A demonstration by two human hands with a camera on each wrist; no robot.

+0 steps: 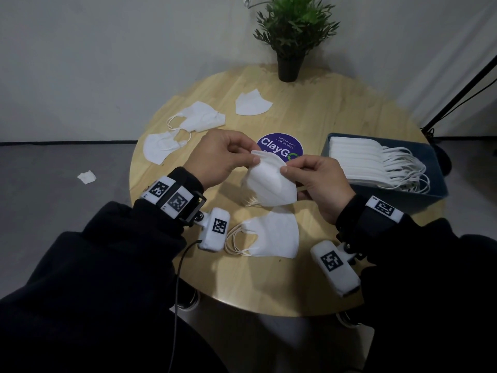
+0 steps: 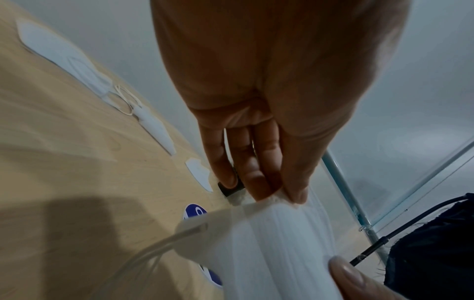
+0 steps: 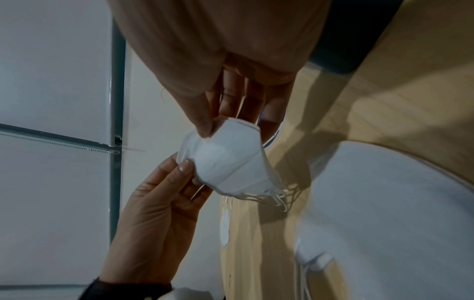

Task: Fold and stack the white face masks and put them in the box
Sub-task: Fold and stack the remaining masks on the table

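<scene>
Above the round wooden table [image 1: 322, 125] I hold a white face mask [image 1: 269, 184] between both hands. My left hand [image 1: 223, 157] pinches its upper left edge with thumb and fingers. My right hand [image 1: 317, 181] pinches its right edge. The same mask [image 3: 231, 162] shows in the right wrist view, its ear loops hanging below. A folded mask [image 1: 271, 235] lies on the table under my hands. Three loose masks [image 1: 201, 117] [image 1: 161, 149] [image 1: 252, 103] lie at the far left and centre. The blue box [image 1: 419, 197] on the right holds a stack of folded masks [image 1: 360, 162].
A potted green plant [image 1: 290, 36] stands at the table's far edge. A purple round sticker [image 1: 279, 146] marks the table's middle. A crumpled white scrap [image 1: 86, 176] lies on the floor to the left. A black stand leg [image 1: 462, 84] leans at the right.
</scene>
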